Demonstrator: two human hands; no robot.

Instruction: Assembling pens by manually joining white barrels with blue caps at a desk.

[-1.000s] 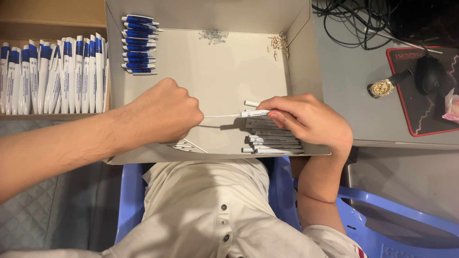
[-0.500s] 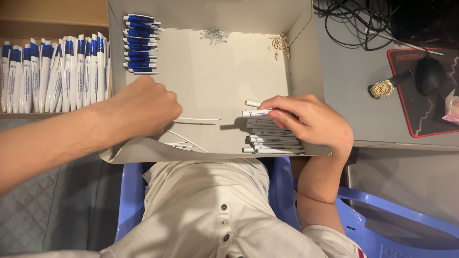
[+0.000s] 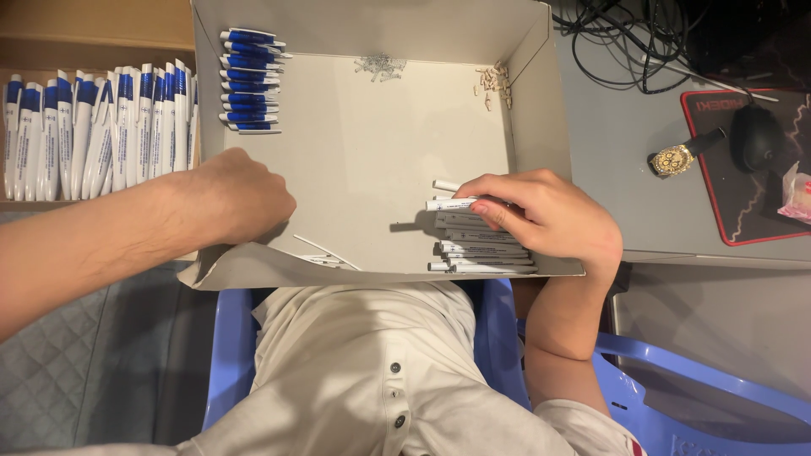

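My right hand point(image 3: 549, 215) rests at the near right of the open cardboard box point(image 3: 524, 127). It pinches a white pen barrel point(image 3: 449, 203) that points left, just above a pile of several white barrels point(image 3: 481, 251). My left hand point(image 3: 241, 198) is curled into a fist over the box's near left edge, and I see nothing in its fingers. A few thin white refills point(image 3: 325, 252) lie on the box floor just to the right of that fist. Finished blue-and-white pens point(image 3: 252, 80) are stacked in the far left corner of the box.
A second box on the left holds a row of blue-and-white pens point(image 3: 101, 127). Small springs point(image 3: 380, 66) and white tips point(image 3: 494, 80) lie at the back of the box. On the right are a wristwatch point(image 3: 676, 159), a mouse point(image 3: 754, 135) on a mouse pad point(image 3: 726, 211), and cables point(image 3: 642, 42).
My left hand has drawn back from the middle of the box to its left edge. The thin refill seen between the hands is gone from sight. My right hand has stayed put.
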